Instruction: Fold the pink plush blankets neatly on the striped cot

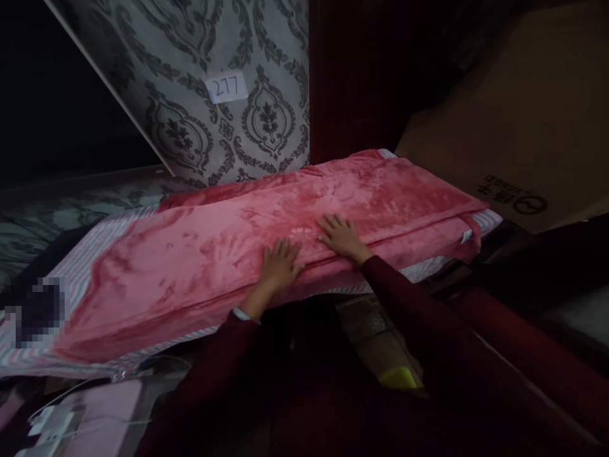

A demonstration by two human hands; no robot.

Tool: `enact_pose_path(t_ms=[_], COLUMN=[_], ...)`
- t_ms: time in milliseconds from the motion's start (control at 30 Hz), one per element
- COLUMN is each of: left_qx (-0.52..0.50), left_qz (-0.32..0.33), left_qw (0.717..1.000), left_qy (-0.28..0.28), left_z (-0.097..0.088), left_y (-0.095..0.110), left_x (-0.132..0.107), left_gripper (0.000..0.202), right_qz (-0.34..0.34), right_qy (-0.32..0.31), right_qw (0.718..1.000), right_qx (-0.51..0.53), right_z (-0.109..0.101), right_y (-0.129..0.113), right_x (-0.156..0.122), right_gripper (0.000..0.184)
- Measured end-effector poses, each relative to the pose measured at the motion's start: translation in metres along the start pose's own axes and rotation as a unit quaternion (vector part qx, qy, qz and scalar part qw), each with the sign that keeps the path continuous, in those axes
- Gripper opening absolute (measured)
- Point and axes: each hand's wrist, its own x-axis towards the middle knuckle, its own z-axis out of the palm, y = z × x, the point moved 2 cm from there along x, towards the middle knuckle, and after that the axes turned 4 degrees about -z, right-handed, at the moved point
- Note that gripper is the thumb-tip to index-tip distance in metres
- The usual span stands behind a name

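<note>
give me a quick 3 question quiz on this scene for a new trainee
1. True or false: the left hand and the right hand both lie flat, fingers spread, on the pink blanket.
2. What shows from under the edges of the pink blanket? A) a striped sheet B) a green towel C) a wooden board
3. Fill in: the paper label on the patterned panel reads ___.

Key: 1 true; 2 A; 3 277
</note>
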Motion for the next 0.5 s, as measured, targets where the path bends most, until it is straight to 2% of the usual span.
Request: enact_pose_path(t_ms=[100,233,367,433,500], left_qx=[0.024,0.013,-0.064,-0.088,-0.083], left_qz=[-0.004,-0.003,0.031,0.045,0.020], left_qw=[0.999,1.000,0.995,0.993,0.995], left_qy=[0.028,0.021,-0.063,-0.071,-0.055], left_z=[0.011,0.014,-0.001,-0.016,-0.031], left_y=[0.012,0.004,-0.023,-0.043,-0.063], left_x=[-0.006,-0.009,0.006,0.021,0.039], left_gripper=[0.067,0.068,0.064,0.063,0.064], right_qz=[-0.002,-0.005,-0.006,-0.025,-0.042], right_qy=[0.004,0.016,-0.032,-0.056,-0.050], right_qw=[1.000,1.000,0.999,0.997,0.995], right_qx=[-0.005,-0.008,0.018,0.049,0.074], right_z=[0.015,0.022,0.018,0.009,-0.003], right_y=[-0.014,-0.011,-0.003,0.003,0.008], right_x=[-0.008,-0.011,-0.002,0.011,0.028], right_gripper=[0.063,0.062,0.063,0.059,0.054])
